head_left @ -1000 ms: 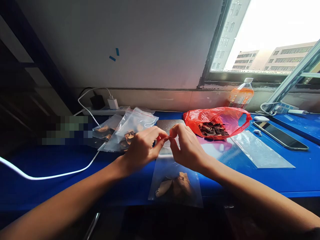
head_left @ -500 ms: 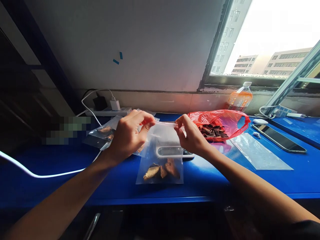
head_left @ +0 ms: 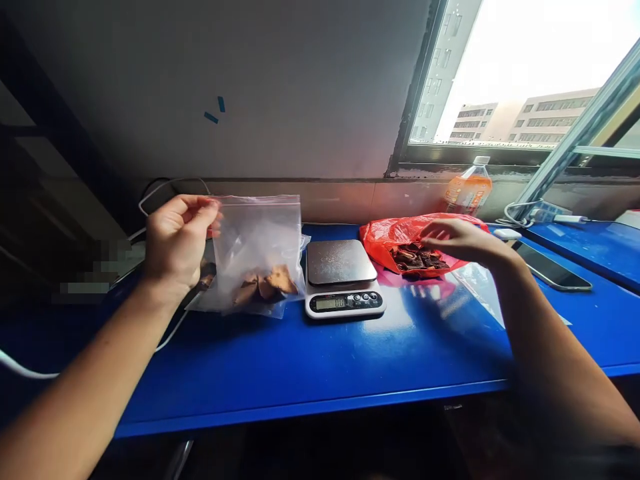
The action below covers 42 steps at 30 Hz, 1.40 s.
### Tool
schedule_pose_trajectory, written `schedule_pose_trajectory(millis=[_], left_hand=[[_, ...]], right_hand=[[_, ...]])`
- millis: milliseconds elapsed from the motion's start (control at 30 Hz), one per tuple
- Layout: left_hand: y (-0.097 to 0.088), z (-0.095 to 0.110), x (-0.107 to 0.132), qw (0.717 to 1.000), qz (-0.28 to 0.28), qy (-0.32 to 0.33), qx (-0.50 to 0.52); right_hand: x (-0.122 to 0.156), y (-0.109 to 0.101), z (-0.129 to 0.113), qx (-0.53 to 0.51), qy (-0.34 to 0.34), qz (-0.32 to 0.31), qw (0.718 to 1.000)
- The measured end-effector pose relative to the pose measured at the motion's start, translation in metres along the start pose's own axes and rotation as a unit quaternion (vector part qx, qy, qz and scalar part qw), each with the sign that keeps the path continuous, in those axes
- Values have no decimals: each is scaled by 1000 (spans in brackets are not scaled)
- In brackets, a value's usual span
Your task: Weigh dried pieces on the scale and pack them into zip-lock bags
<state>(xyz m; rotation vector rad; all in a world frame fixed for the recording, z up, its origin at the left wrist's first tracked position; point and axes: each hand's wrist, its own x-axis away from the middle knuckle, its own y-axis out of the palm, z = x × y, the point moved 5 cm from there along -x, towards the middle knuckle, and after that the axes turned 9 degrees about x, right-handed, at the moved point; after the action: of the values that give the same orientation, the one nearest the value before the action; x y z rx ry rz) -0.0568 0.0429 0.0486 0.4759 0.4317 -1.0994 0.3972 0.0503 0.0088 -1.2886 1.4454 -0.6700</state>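
My left hand [head_left: 177,240] pinches the top corner of a clear zip bag [head_left: 257,233] that hangs upright with several brown dried pieces [head_left: 267,283] at its bottom, over other filled bags at the left. My right hand [head_left: 457,241], fingers spread and blurred, hovers over the red plastic bag [head_left: 387,237] of dark dried pieces [head_left: 417,259]. A small digital scale [head_left: 343,277] stands between the two hands, its plate bare.
The blue table [head_left: 310,360] runs along a wall. An empty clear bag [head_left: 477,283] lies right of the red bag. A phone [head_left: 550,270], an orange drink bottle [head_left: 467,190], a white cable [head_left: 15,367] and a power strip are at the edges.
Both hands pinched the zip bag's top; now my right hand has let go and moved right to the red bag. My left hand carried the bag to the left, uncovering the scale.
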Motion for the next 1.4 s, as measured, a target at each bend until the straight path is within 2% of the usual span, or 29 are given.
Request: schedule_pose_trajectory(millis=[33, 100, 200, 300, 400, 467, 533, 600, 700, 800, 900, 1067, 1267, 1400], left_hand=[[-5, -10, -5, 999, 29, -34, 2], [-12, -23, -13, 997, 55, -61, -3], [-19, -30, -19, 995, 76, -53, -27], [-22, -29, -21, 994, 89, -10, -68], [-18, -17, -17, 978, 55, 116, -165], [-10, -11, -11, 956, 12, 190, -224], [-3, -8, -3, 942, -24, 221, -252], [4, -7, 4, 932, -52, 236, -270], [13, -10, 14, 923, -85, 249, -283], [20, -16, 21, 917, -116, 250, -288], [27, -24, 29, 908, -159, 232, -311], [37, -30, 43, 881, -220, 197, -371], [37, -23, 45, 872, -215, 151, -413], [35, -21, 43, 854, -218, 138, -453]], right_hand=[[0, 9, 0, 23, -16, -46, 999], [-2, 28, -4, 66, -49, -104, 991], [-10, 52, -9, 116, -80, -115, 983], [-15, 62, -7, 132, -76, -107, 983], [-13, 53, -6, 132, -64, -85, 985], [-10, 39, -12, 124, -57, -38, 990], [-3, 24, -29, 101, -75, 27, 992], [5, 17, -56, 75, -121, 75, 987], [17, 26, -99, 46, -192, 78, 977], [22, 47, -127, 17, -212, 22, 977], [21, 61, -137, -7, -194, -10, 981], [15, 67, -139, -30, -162, -13, 986], [19, 66, -135, -48, -174, 11, 983], [20, 61, -126, -22, -157, 33, 987]])
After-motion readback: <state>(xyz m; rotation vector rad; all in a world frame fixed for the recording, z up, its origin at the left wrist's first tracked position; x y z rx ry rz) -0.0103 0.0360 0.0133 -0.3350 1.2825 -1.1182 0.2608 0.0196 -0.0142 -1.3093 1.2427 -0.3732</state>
